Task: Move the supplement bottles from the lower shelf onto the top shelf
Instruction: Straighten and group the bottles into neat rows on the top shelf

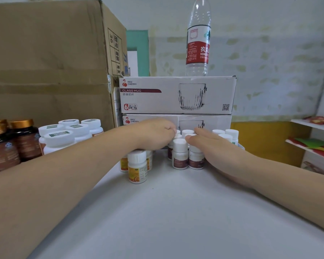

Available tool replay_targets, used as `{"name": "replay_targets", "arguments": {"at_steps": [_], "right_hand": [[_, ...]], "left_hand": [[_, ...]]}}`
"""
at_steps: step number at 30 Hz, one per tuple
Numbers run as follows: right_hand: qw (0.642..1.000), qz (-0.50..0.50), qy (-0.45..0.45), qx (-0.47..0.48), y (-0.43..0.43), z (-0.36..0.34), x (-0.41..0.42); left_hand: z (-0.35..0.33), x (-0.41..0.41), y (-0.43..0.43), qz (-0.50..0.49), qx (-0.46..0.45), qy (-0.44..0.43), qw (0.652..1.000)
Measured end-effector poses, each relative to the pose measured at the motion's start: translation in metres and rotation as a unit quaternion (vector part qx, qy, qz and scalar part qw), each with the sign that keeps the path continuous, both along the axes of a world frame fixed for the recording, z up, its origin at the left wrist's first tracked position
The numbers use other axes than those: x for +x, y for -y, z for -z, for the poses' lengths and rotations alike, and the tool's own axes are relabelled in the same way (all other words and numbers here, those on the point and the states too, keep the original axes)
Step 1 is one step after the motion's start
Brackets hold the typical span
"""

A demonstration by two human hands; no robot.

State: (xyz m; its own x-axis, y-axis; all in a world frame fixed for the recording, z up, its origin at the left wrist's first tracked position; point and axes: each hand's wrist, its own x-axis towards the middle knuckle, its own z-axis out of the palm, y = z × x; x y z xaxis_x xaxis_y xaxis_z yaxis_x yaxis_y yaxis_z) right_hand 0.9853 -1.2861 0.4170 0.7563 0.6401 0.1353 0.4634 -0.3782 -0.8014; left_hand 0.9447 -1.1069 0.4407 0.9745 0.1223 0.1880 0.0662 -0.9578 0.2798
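My left hand (153,134) curls over the supplement bottles (180,156) on the white shelf (176,212); whether it grips one I cannot tell. My right hand (209,144) lies straight-fingered against them, hiding several labels behind it.

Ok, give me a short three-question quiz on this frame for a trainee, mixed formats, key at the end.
1. True or false: the water bottle stands on the upper glass mug box.
2. Which hand lies flat-fingered against the brown-label bottles? A left, B right.
3. Fill in: the dark bottles at far left have ___ caps.
Key: 1 true; 2 B, the right hand; 3 gold.
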Motion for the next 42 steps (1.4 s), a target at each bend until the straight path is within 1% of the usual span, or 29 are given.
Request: {"name": "replay_targets", "arguments": {"at_steps": [9, 13, 15, 19, 24, 27, 31, 33, 35, 39, 42], "right_hand": [[0.999, 0.017, 0.019, -0.028, -0.006, -0.003, -0.005], [0.997, 0.014, 0.039, -0.058, -0.003, -0.003, -0.005], [0.997, 0.009, 0.033, -0.07, -0.003, -0.004, -0.005], [0.999, -0.012, -0.005, -0.048, -0.006, -0.001, -0.002], [0.999, 0.002, -0.004, -0.042, -0.004, -0.002, -0.002], [0.997, 0.022, 0.03, -0.066, 0.004, 0.001, -0.002], [0.993, -0.016, 0.077, -0.083, 0.01, 0.001, -0.008], [0.991, -0.011, 0.091, -0.099, 0.01, 0.001, -0.006], [0.989, 0.0, 0.095, -0.117, 0.009, 0.003, -0.004], [0.99, -0.013, 0.091, -0.112, 0.008, 0.004, -0.005], [0.99, -0.004, 0.091, -0.11, 0.007, 0.003, -0.005]], "left_hand": [[0.001, 0.001, 0.0, -0.001, 0.002, -0.005, 1.0], [0.002, 0.002, -0.002, -0.004, -0.002, -0.004, 1.0], [0.002, 0.002, -0.002, -0.004, -0.005, -0.005, 1.0], [0.002, 0.002, -0.003, -0.01, -0.008, -0.008, 1.0], [0.001, 0.0, 0.0, -0.01, -0.012, -0.016, 1.0], [0.001, -0.001, 0.001, -0.009, -0.01, -0.012, 1.0], [0.001, -0.001, 0.002, -0.009, -0.006, 0.002, 1.0], [0.001, -0.001, 0.003, -0.01, -0.01, 0.001, 1.0], [0.0, -0.002, 0.002, -0.011, -0.007, 0.0, 1.0], [0.0, -0.003, 0.003, -0.012, -0.007, -0.005, 1.0], [0.0, -0.002, 0.003, -0.01, -0.001, -0.001, 1.0]]}}
